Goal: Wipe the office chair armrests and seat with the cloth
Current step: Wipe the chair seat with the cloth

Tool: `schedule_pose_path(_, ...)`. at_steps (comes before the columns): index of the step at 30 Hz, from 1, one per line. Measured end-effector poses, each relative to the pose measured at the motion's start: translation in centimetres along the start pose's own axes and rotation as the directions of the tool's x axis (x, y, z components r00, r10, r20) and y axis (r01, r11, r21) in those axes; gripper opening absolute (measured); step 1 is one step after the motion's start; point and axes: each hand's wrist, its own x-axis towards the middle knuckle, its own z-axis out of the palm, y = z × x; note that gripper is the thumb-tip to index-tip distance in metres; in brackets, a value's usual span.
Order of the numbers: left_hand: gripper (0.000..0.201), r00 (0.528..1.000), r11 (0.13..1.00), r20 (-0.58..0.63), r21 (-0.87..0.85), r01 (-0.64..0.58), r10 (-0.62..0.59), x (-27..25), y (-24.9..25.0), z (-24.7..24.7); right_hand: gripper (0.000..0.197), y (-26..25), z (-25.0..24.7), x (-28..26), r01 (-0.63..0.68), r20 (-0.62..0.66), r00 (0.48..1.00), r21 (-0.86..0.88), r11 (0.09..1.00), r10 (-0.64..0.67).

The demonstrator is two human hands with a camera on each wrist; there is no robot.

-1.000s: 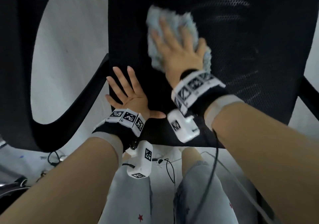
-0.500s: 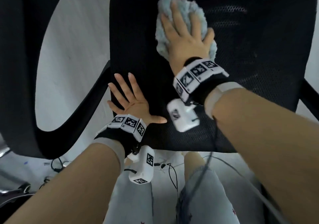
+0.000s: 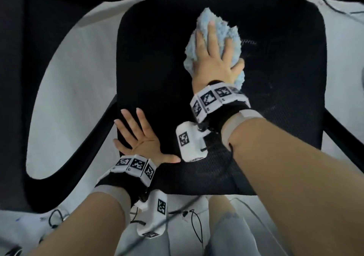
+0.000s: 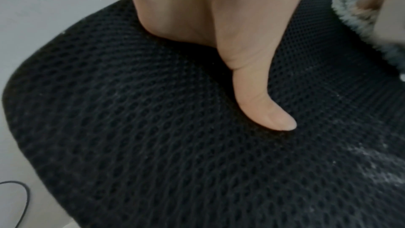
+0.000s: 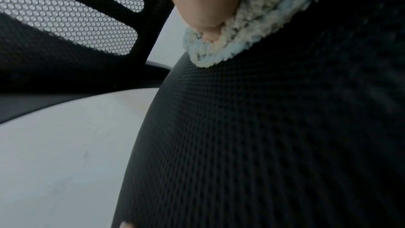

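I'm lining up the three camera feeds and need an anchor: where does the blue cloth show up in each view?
Head: the blue cloth sits upper centre, flat under the right hand on the seat.
Left wrist: only a fuzzy edge shows at the top right corner.
Right wrist: it sits top centre-right, under the hand.
Shared landmark: the seat's black mesh, in all three views.

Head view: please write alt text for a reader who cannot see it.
A person's right hand presses a fluffy light-blue cloth flat onto a black mesh office chair seat. The left hand, fingers spread, rests on the seat's near left edge; a black armrest curves alongside.
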Motion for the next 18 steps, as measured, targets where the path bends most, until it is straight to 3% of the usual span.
schedule_pose_path(2,0.110,0.988,0.998,-0.154,-0.056,0.016,-0.025,-0.6,0.7,0.0,0.079,-1.0,0.3,-1.8,0.073,0.054,0.996,-0.005,0.997,-0.073)
schedule_pose_path(3,0.108,0.983,0.998,-0.174,-0.048,0.043,-0.051,-0.9,1.2,0.0,0.079,-1.2,0.6,-3.0,0.172,0.099,0.980,0.003,0.985,-0.171)
schedule_pose_path(5,0.136,0.990,0.999,-0.129,0.005,0.049,-0.048,-1.1,1.7,-0.6,0.073,-0.3,0.8,-4.1,0.389,0.171,0.908,-0.006,0.921,-0.383)
schedule_pose_path(7,0.145,0.993,1.000,-0.120,-0.014,0.008,-0.010,-1.0,2.7,-2.2,0.069,2.2,-0.1,-2.2,0.488,0.204,0.863,-0.101,0.867,-0.462)
schedule_pose_path(8,0.146,0.997,0.999,-0.074,-0.038,-0.026,0.023,-0.7,3.3,-2.9,0.072,3.6,-0.7,-0.9,0.436,0.195,0.892,-0.139,0.889,-0.408)
schedule_pose_path(10,0.141,0.990,0.988,-0.018,-0.064,-0.138,0.137,0.5,5.6,-4.4,0.081,5.7,-2.5,1.4,0.130,0.125,0.985,-0.109,0.986,-0.116)
schedule_pose_path(12,0.135,0.981,0.980,-0.002,-0.029,-0.195,0.195,1.8,7.8,-5.3,0.085,6.2,-3.3,2.1,-0.125,0.084,0.989,-0.012,0.992,0.125)
schedule_pose_path(13,0.134,0.983,0.983,0.009,-0.006,-0.184,0.184,2.2,8.7,-5.5,0.084,5.8,-3.4,1.8,-0.151,0.090,0.984,-0.004,0.988,0.151)
schedule_pose_path(15,0.135,0.990,0.989,0.017,0.034,-0.144,0.143,2.5,10.0,-5.3,0.083,5.2,-3.0,0.2,-0.050,0.132,0.990,-0.035,0.998,0.054)
schedule_pose_path(18,0.134,0.992,0.989,-0.018,0.082,-0.125,0.127,2.4,9.6,-5.2,0.080,5.2,-1.2,-2.6,0.317,0.213,0.929,-0.039,0.948,-0.302)
